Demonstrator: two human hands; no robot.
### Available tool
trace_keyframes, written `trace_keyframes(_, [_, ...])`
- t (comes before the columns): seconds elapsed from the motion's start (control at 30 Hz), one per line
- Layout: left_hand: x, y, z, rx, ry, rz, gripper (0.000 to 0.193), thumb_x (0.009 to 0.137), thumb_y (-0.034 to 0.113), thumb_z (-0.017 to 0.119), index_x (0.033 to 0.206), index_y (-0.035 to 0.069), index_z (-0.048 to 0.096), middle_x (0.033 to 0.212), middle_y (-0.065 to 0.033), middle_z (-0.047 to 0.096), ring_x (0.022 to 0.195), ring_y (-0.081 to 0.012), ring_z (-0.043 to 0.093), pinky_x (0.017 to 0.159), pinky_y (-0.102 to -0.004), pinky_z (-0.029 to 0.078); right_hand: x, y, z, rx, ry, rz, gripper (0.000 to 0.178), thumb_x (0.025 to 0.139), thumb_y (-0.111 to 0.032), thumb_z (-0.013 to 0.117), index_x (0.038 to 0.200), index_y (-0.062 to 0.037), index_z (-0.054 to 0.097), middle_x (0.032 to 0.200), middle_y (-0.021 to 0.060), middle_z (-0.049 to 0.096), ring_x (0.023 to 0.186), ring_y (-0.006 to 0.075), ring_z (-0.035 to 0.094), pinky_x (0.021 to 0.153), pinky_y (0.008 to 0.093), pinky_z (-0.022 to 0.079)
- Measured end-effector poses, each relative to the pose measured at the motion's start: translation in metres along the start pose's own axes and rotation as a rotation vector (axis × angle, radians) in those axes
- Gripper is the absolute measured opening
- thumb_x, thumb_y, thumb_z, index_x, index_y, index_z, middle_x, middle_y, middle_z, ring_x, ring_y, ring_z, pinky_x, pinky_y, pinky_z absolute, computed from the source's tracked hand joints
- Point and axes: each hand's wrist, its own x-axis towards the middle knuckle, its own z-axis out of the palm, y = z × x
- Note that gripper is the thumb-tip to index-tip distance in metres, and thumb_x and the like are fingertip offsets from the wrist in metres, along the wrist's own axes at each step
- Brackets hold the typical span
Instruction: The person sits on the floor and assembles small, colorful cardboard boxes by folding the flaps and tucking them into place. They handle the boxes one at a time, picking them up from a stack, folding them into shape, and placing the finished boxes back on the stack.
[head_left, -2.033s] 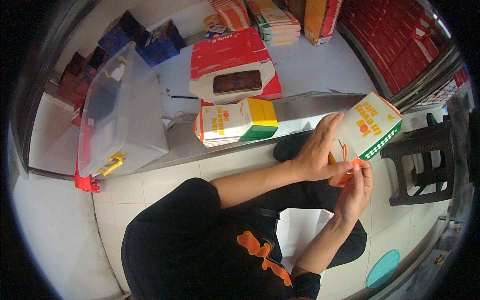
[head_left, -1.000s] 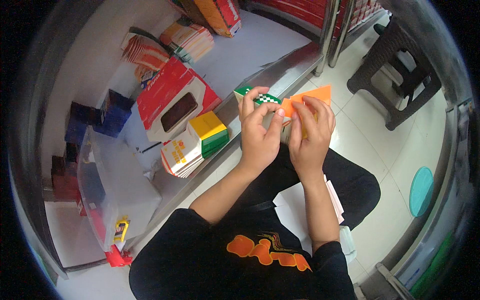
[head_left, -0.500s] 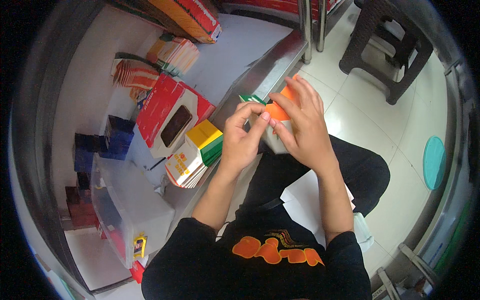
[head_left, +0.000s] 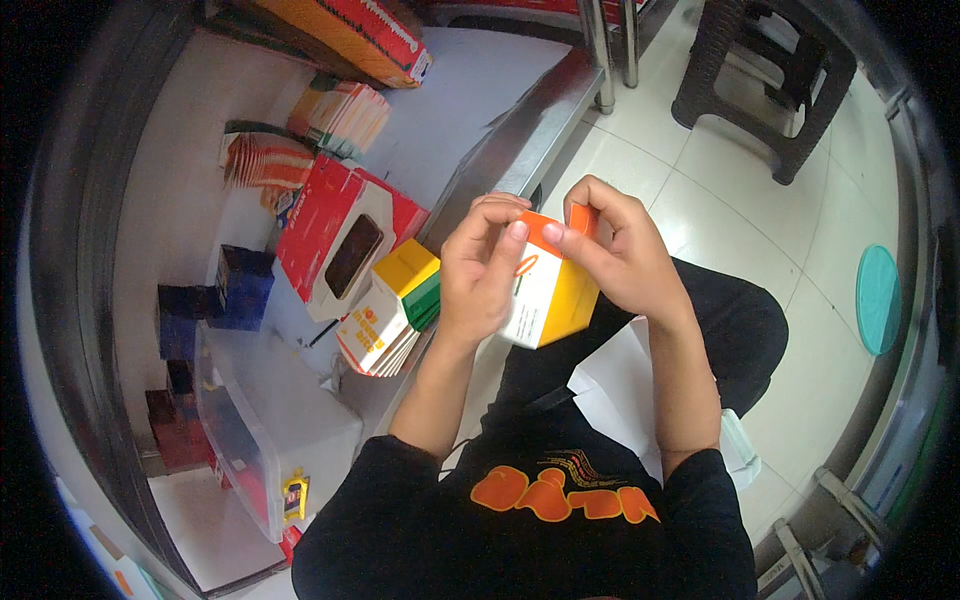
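Observation:
Above my lap I hold a small folding paper carton with white and yellow sides and orange flaps at its top. My left hand is closed on its left upper edge, thumb pressed on the orange part. On the right, my right hand pinches the orange flap with its thumb in front and fingers curled behind. Its green side, seen earlier, is hidden now. White folded card sheets lie on my lap beneath my right forearm.
Left of me, a metal-edged table holds a nested stack of similar cartons, a red-and-white box with a phone on it, and stacked flat cards. A clear plastic bin stands nearer. A dark stool stands at far right.
The carton has been turned, so its white and yellow sides now face me. My right hand has lowered and curled its fingers round the orange flap; they were stretched up before.

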Motion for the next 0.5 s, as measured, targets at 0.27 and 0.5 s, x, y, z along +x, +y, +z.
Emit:
trace_keyframes(0.27, [0.002, -0.001, 0.006, 0.101, 0.157, -0.035, 0.01, 0.095, 0.007, 0.059, 0.096, -0.003, 0.061, 0.103, -0.0087, 0.06, 0.098, -0.0157, 0.056, 0.09, -0.0288, 0.044, 0.008, 0.006, 0.018, -0.532, 0.383, -0.469, 0.022, 0.082, -0.018, 0.068, 0.093, 0.0001, 0.063, 0.101, 0.0151, 0.06, 0.099, 0.0321, 0.055, 0.087, 0.0401, 0.043])
trace_keyframes(0.5, [0.004, 0.001, 0.005, 0.098, 0.098, 0.01, 0.009, 0.093, 0.005, 0.062, 0.097, -0.003, 0.064, 0.098, -0.0091, 0.064, 0.092, -0.0149, 0.058, 0.087, -0.0279, 0.045, 0.003, 0.007, 0.024, -0.186, 0.222, -0.371, 0.015, 0.086, -0.014, 0.063, 0.092, -0.0011, 0.064, 0.1, 0.0124, 0.061, 0.101, 0.0313, 0.054, 0.093, 0.0415, 0.039])
